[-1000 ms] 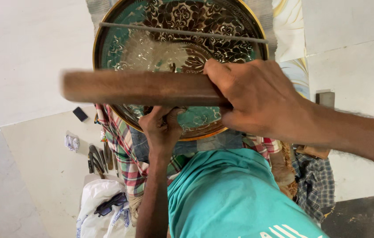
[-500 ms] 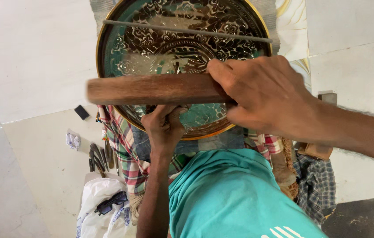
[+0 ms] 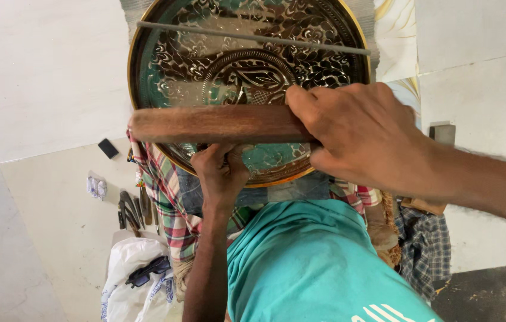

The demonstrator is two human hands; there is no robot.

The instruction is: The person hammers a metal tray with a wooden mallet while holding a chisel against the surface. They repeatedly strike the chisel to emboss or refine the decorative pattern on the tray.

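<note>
— From the head camera, looking down: the right hand (image 3: 363, 140) has its fingers (image 3: 318, 107) wrapped tight around one end of the wooden mallet (image 3: 217, 124), which lies flat across the middle of the frame, over the engraved brass plate (image 3: 247, 53).

— And the plate fills the upper centre, propped on the checked cloth (image 3: 172, 209) over the person's lap. Is that stable?

— It looks tilted toward the person, so I'd guess a hard blow could make it slide down the cloth. The thin metal rod (image 3: 253, 37) lying across its upper part seems loose too; a jolt might roll it off.

— What about the left hand (image 3: 220, 173)?

— It sits just under the mallet at the plate's lower rim, fingers pinched closed. They seem to be holding a small tool against the metal, but the mallet hides it, so I can't tell what it is. That's my worry: the knuckles are right below the wood. A swing slightly off would land on them, not on the tool.

— A glancing hit could also skid the point across the pattern and scar it.

— Yes. And at the lower left of the frame, the spare metal tools (image 3: 130, 209) lie on the floor near the white cloth bundle (image 3: 133, 280), close enough to be kicked if the legs shift.
</note>
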